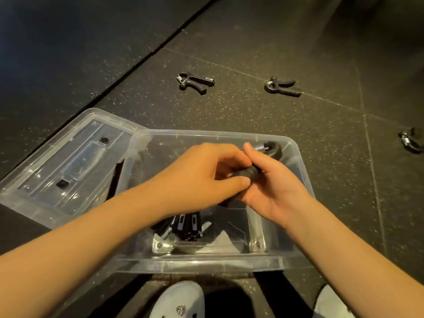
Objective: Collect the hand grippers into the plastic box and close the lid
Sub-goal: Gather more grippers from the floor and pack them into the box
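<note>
Left hand (206, 173) and right hand (270, 187) both grasping black hand gripper (250, 172) above open plastic box (206, 265). Step: stowing it beside stored grippers (188, 226) inside box. Stray grippers (195, 82) lying beyond box; lid (68, 161) lying left of box. Next move: lowering, releasing, then reaching outward.

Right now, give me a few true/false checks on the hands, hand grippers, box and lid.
1. The left hand and right hand together hold one hand gripper above the clear plastic box. True.
2. The lid is closed on the box. False: it is off, lying at the box's left side.
3. The left floor gripper, middle floor gripper and right-edge floor gripper lie on the floor outside the box. True.
4. The box holds nothing. False: stowed grippers already lie in its near end.
</note>
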